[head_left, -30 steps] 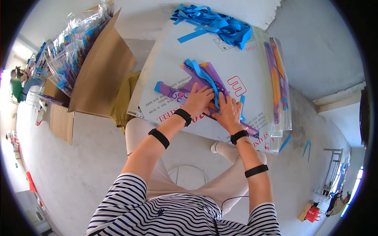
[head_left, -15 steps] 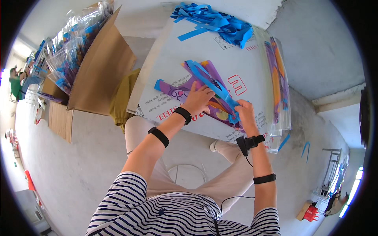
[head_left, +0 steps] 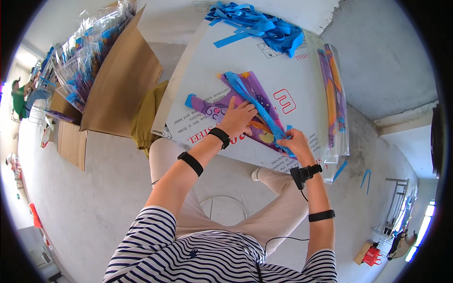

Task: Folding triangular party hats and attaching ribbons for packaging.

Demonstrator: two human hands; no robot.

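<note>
Flat blue ribbon (head_left: 262,104) is pinched near its lower end by the right hand (head_left: 299,146), its long axis slanting far-left over purple printed flat pieces (head_left: 257,88) on the white surface (head_left: 198,66); left hand (head_left: 234,119), grip apart, laid beside its middle.

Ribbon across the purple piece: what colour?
The ribbon is bright blue, with no pattern visible; it shows best in the head view.

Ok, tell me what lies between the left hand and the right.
In the head view, part of the printed purple material and a stretch of blue ribbon lie between the left hand and right hand.
</note>
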